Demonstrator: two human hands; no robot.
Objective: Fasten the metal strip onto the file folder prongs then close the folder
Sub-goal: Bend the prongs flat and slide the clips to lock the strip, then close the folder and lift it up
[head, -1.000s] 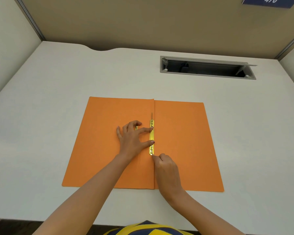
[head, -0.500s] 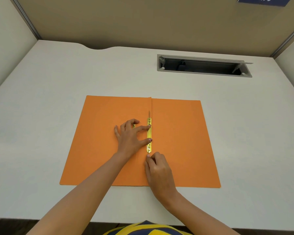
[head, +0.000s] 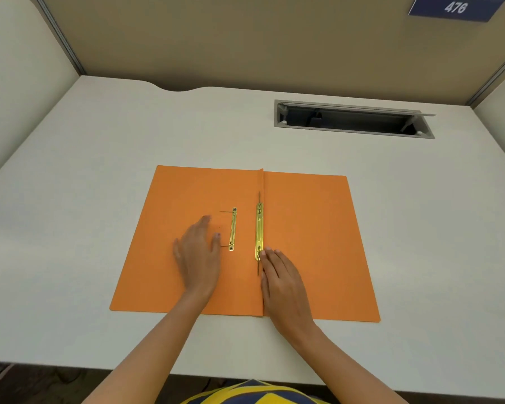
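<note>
An orange file folder [head: 312, 240] lies open flat on the white desk. A long gold metal strip [head: 259, 233] runs along its centre fold, with thin prongs sticking out past both ends. A shorter gold fastener piece [head: 233, 228] lies on the left leaf, its two thin prongs pointing left. My left hand [head: 199, 255] rests flat on the left leaf just left of that piece, fingers apart, holding nothing. My right hand [head: 283, 284] lies flat along the fold, fingertips touching the lower end of the long strip.
A grey cable tray slot [head: 353, 119] is set into the desk at the back right. Beige partition walls [head: 245, 39] enclose the desk on three sides, with a blue number sign [head: 454, 8] at the top right. The desk's front edge [head: 70, 367] is near me.
My left hand has pulled back leftwards off the long strip, uncovering the shorter gold piece on the left leaf. My right hand has flattened beside the strip's lower end.
</note>
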